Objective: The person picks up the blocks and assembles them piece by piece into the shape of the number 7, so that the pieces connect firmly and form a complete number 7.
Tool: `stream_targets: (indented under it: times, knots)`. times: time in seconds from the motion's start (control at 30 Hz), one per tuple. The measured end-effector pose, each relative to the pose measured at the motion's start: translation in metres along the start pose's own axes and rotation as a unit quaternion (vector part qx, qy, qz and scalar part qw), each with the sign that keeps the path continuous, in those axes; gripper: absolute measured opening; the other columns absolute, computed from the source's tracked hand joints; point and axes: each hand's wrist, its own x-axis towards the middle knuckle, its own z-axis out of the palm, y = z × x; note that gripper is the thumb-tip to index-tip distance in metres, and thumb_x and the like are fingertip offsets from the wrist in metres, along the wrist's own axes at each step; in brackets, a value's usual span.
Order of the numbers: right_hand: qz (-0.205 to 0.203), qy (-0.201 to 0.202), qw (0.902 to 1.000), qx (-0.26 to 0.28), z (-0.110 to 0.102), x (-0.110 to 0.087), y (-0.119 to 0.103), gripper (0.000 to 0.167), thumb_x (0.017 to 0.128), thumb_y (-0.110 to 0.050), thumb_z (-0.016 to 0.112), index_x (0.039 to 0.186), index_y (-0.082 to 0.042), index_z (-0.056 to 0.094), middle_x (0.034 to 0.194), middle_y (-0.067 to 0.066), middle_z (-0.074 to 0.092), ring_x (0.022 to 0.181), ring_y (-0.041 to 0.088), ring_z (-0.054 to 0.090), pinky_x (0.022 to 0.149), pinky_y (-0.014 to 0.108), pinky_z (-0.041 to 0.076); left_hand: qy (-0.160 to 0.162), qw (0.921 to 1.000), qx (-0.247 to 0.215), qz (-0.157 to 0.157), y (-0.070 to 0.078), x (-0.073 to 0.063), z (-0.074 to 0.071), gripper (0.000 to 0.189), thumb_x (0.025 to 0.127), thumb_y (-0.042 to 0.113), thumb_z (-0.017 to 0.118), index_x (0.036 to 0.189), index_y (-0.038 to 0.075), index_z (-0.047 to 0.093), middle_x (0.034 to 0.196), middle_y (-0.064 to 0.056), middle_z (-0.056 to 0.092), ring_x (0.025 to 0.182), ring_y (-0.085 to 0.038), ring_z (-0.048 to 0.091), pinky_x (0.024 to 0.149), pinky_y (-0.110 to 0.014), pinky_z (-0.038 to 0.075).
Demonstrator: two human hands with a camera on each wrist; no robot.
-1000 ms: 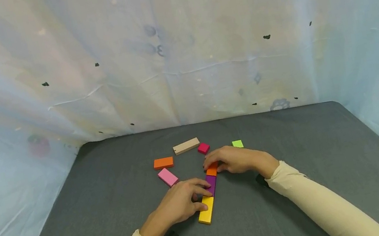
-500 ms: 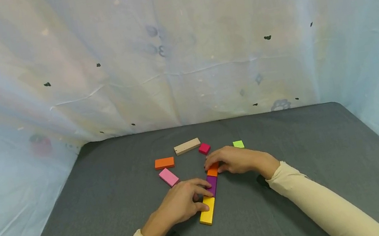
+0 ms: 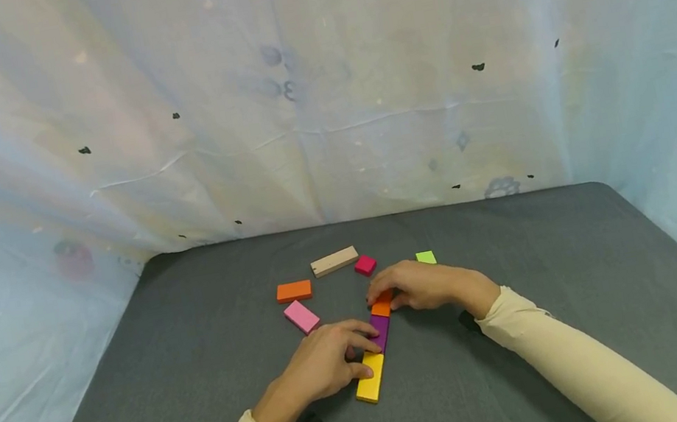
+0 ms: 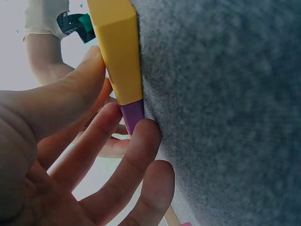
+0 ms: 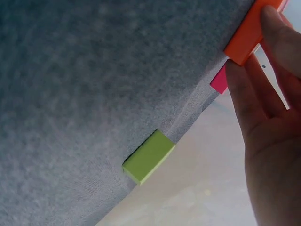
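You have both hands on one row of blocks, and the purple block is the middle of it. On the near side of the purple block lies the yellow block, and on its far side the orange row block; the three lie flat, end against end, leaning a little to the right as they go away from you.

Your left hand comes from the left side of the purple block. Its fingers are spread and softly bent: the thumb touches the yellow block, and the fingertips rest at the top and left side of the purple block, without closing around it. Your right hand is beyond the purple block and pinches the orange row block between thumb and fingers.

To the left of the purple block and a little farther lies the pink block, just beside your left hand. Farther in the same direction is the loose orange block. Well beyond the purple block are the bare wooden block and, near its right end, the red block. The green block lies beyond it to the right, partly covered by your right hand in the head view. All this is on the grey tabletop.
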Motion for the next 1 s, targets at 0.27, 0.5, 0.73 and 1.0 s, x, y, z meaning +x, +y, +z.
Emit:
stream_targets:
  times: [0.27, 0.5, 0.73, 1.0]
  knots:
    - [0.003, -0.003, 1.0000, 0.001, 0.0011, -0.0003, -0.0002, 0.033, 0.095, -0.003, 0.065, 0.125, -0.015, 0.068, 0.130, 0.001, 0.066, 0.124, 0.019, 0.060, 0.107, 0.043, 0.047, -0.003, 1.0000, -0.005, -0.002, 0.0000, 0.0003, 0.0012, 0.027, 0.083, 0.029, 0.081, 0.109, 0.030, 0.078, 0.130, 0.016, 0.064, 0.095, -0.002, 0.062, 0.085, -0.030, 0.051]
    - [0.007, -0.005, 1.0000, 0.005, 0.0006, -0.0003, -0.0002, 0.034, 0.095, -0.003, 0.065, 0.126, -0.015, 0.068, 0.131, 0.001, 0.066, 0.125, 0.020, 0.060, 0.108, 0.043, 0.047, -0.002, 1.0000, 0.000, -0.004, 0.0011, 0.0001, 0.0007, 0.027, 0.082, 0.029, 0.081, 0.109, 0.030, 0.078, 0.129, 0.015, 0.065, 0.098, -0.004, 0.062, 0.085, -0.031, 0.051]
    - [0.012, -0.010, 0.9999, 0.007, 0.0006, 0.0002, 0.0006, 0.035, 0.095, -0.003, 0.064, 0.127, -0.015, 0.068, 0.133, 0.001, 0.065, 0.129, 0.019, 0.058, 0.110, 0.042, 0.045, 0.000, 1.0000, -0.001, -0.005, 0.0007, -0.0006, 0.0001, 0.027, 0.082, 0.029, 0.081, 0.109, 0.029, 0.078, 0.130, 0.015, 0.064, 0.094, -0.003, 0.062, 0.083, -0.029, 0.051]
    - [0.017, -0.016, 0.9997, 0.010, -0.0022, -0.0018, 0.0004, 0.041, 0.093, 0.001, 0.064, 0.130, -0.016, 0.067, 0.137, 0.000, 0.063, 0.134, 0.021, 0.054, 0.112, 0.044, 0.043, 0.002, 1.0000, -0.005, 0.000, 0.0006, -0.0004, -0.0002, 0.027, 0.082, 0.027, 0.081, 0.109, 0.027, 0.078, 0.129, 0.015, 0.065, 0.087, -0.001, 0.061, 0.081, -0.026, 0.050]
